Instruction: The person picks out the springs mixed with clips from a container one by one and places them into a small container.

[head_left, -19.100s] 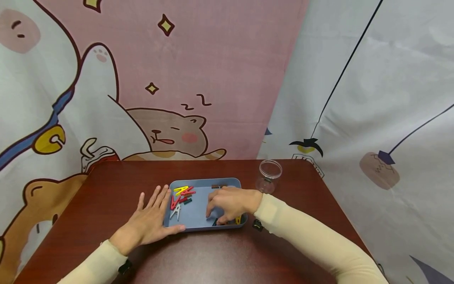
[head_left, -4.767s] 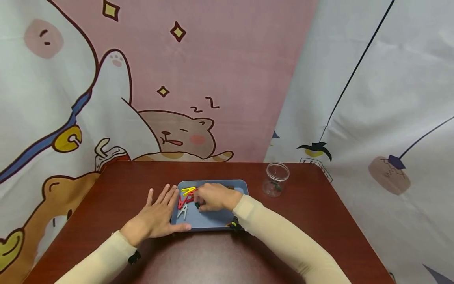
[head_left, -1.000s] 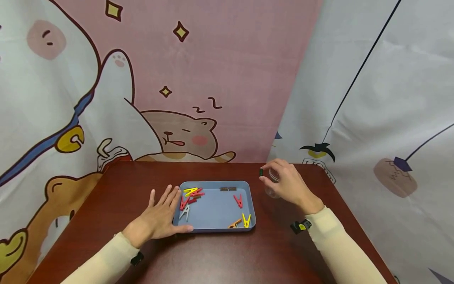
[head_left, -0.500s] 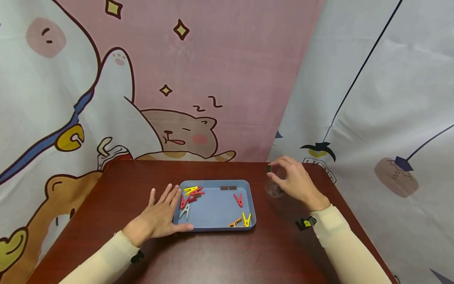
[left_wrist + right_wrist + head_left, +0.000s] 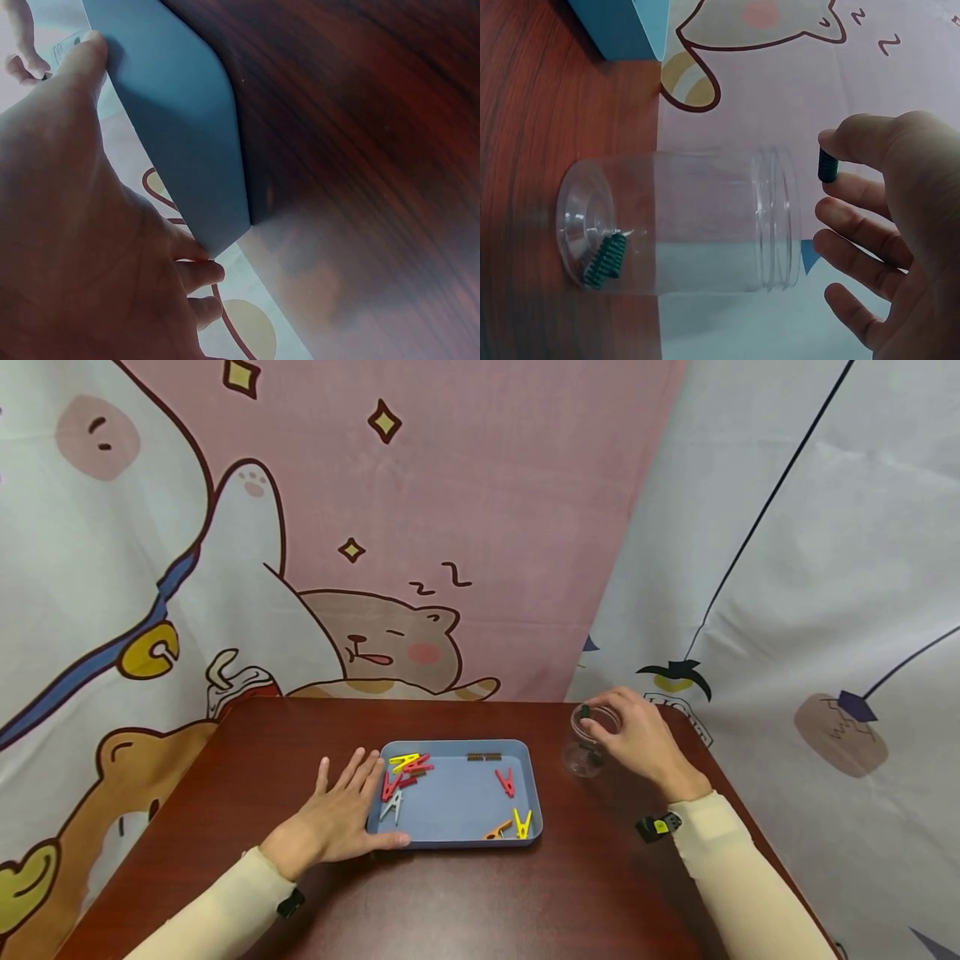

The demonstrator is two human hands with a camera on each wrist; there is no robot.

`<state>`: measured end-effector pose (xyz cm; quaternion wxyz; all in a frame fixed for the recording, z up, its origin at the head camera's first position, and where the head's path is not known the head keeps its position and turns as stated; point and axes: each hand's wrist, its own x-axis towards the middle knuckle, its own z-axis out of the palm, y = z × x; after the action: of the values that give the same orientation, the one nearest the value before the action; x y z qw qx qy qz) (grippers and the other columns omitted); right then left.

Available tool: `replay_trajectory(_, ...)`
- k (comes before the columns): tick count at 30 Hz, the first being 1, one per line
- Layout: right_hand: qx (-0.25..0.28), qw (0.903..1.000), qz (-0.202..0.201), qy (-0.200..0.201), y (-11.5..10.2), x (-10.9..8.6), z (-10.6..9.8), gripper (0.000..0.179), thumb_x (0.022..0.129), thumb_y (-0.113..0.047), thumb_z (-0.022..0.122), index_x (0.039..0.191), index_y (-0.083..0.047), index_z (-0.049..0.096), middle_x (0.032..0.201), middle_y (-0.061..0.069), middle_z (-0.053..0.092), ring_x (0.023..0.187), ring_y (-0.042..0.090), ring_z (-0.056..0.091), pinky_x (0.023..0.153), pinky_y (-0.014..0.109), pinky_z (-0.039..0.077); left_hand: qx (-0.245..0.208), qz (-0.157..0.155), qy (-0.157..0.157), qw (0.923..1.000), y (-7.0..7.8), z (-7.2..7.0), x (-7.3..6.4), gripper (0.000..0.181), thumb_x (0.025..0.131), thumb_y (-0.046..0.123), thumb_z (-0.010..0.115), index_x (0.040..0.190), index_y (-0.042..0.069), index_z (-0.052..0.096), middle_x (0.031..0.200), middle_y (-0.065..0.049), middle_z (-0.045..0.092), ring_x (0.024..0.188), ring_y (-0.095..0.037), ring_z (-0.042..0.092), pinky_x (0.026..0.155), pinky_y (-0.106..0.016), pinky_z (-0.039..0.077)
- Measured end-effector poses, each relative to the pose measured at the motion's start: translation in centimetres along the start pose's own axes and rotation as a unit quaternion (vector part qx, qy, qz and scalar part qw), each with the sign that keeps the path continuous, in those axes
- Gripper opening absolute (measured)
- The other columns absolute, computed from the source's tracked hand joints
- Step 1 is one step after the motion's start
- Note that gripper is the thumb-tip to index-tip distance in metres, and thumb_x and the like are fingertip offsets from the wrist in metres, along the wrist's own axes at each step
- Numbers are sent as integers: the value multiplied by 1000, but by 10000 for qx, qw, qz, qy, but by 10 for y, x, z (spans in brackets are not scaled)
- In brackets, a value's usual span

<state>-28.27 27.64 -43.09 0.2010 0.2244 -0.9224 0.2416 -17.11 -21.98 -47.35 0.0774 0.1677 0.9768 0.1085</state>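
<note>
My right hand (image 5: pixel 637 739) pinches a small dark green coil spring (image 5: pixel 828 166) between thumb and index finger, just above the mouth of a clear jar (image 5: pixel 576 762). Its other fingers spread loosely. Inside the jar, green springs (image 5: pixel 606 261) lie at the bottom, seen in the right wrist view. My left hand (image 5: pixel 326 822) rests with straight fingers along the left edge of a blue-grey tray (image 5: pixel 450 802), the thumb at its front rim. At the tray's left lie yellow clothespins (image 5: pixel 403 761), red clothespins (image 5: pixel 390 787) and a grey one (image 5: pixel 393 808).
Brown springs (image 5: pixel 483 757) lie at the tray's back right. A red clothespin (image 5: pixel 506 782), an orange one (image 5: pixel 498 831) and a yellow one (image 5: pixel 522 824) lie at its right. The brown table (image 5: pixel 465 902) ends at a cartoon-printed cloth (image 5: pixel 480 527).
The right hand took a green spring from the tray's left side and carried it right, over the jar mouth. The left hand has stayed at the tray's edge.
</note>
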Motion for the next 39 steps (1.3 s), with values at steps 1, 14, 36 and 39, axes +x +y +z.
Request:
replay_trajectory(1,10,10000,23,-12,1,0,0,32,104,-21,91,130,-6,84,132,16,79,122,43,76,99,68,63,-1,0,1,10000,0,0,0,140,94,92,72,184,-3,23,195,-24,21,183,-51,12,137,-90,-4)
replay_trajectory(14,-13,9996,246,-131,16,-4,5,34,104,-21,90,133,-4,83,135,18,77,117,42,75,92,61,62,57,-64,-36,10000,-2,1,2,139,94,93,71,184,-2,22,195,-23,20,185,-48,9,138,-88,-4)
replay_trajectory(36,87,9989,387,-246,18,-5,6,71,104,-26,91,167,-8,62,146,24,70,128,45,71,107,72,61,10,-1,-40,10000,1,0,1,141,93,92,73,184,-3,23,195,-24,21,184,-50,12,137,-90,-2)
replay_trajectory(39,86,9989,402,-245,19,-6,5,70,104,-27,91,166,-9,63,147,24,69,129,46,71,107,73,61,-1,-4,-32,10000,1,-1,0,141,93,92,74,184,-3,23,195,-24,21,184,-50,11,137,-90,-2)
